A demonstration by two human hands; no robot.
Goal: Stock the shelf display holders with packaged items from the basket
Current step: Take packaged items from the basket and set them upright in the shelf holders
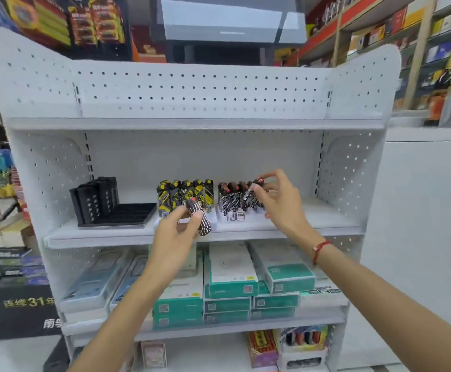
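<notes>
Packaged item [200, 219] — tilted, red cap up-left

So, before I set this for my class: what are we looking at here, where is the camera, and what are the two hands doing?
No machine here: a person wears a camera on the head, looking forward and down at a white shop shelf. The left hand holds one small black-and-white patterned pack. The right hand pinches the top of another pack at the right-hand display holder, which already has similar packs. Beside it stand yellow-and-black packs and a black tray with dark packs at its back. Boxes lie on the shelf below.
</notes>
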